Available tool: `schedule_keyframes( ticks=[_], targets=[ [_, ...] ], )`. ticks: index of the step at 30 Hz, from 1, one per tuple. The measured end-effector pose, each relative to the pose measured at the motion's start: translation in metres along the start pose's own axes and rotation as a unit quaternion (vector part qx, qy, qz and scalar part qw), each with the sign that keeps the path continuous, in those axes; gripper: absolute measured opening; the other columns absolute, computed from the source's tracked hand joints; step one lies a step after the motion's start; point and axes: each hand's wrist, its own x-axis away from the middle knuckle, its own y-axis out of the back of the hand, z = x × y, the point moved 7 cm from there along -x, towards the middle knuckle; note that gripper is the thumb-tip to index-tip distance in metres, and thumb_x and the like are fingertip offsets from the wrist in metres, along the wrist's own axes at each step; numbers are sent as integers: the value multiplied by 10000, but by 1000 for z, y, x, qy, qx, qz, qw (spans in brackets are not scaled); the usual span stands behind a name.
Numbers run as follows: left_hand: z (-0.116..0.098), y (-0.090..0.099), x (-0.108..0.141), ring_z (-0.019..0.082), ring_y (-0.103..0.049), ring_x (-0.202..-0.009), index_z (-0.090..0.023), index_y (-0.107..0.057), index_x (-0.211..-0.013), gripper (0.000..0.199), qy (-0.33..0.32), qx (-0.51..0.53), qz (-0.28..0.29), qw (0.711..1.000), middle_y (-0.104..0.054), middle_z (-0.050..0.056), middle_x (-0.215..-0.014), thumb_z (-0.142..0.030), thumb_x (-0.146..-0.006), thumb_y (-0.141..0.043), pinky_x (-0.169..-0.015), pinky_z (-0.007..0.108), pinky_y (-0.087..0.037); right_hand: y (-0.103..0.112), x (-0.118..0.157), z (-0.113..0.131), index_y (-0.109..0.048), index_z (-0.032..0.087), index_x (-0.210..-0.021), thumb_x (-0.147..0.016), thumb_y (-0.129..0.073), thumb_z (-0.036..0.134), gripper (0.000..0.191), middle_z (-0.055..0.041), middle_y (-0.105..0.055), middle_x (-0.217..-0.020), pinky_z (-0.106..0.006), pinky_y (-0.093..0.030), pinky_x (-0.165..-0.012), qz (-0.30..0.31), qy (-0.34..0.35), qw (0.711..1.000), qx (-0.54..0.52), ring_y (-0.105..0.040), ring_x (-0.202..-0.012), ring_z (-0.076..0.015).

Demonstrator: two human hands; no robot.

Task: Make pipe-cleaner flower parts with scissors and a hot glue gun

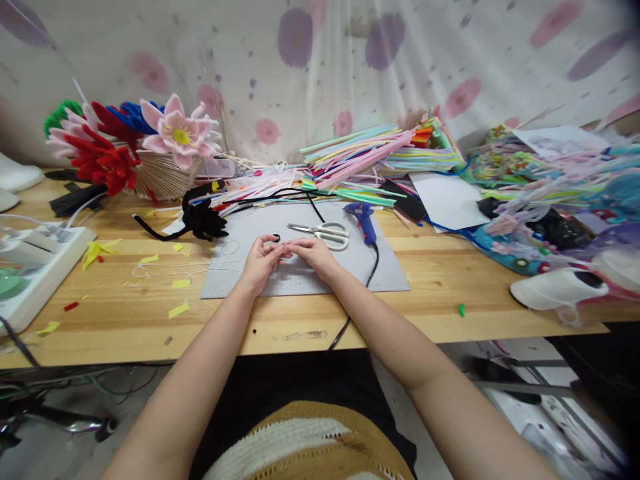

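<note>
Over the grey board [310, 285], my left hand [262, 261] and my right hand [316, 256] meet at the fingertips. Both pinch a thin white thread [215, 271], which trails left across the board onto the wood. A small black piece [277, 238] shows at my left fingertips. Just behind my right hand lie scissors [333, 233] with pale handles. A blue glue gun [364, 223] rests on the board's right part, its black cord running toward the table's front edge.
Pipe-cleaner flowers [177, 130] stand at the back left beside a black fuzzy piece [200, 217]. Bundles of coloured pipe cleaners [360, 160] lie behind the board. A power strip [55, 267] is at left; a white thread spool [557, 289] lies at right. Yellow scraps [179, 310] dot the wood.
</note>
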Motion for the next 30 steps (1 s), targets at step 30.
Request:
schedule_keyframes(
  ticks=[30],
  targets=[
    [1, -10, 3, 141, -643, -637, -173, -433, -958, 434, -9, -95, 71, 993, -604, -48, -602, -287, -636, -701, -513, 204, -400, 28, -13, 5, -477, 179, -507, -762, -456, 542, 444, 36, -379, -462, -227, -268, -467, -48, 51, 985, 155, -338, -449, -74]
  ],
)
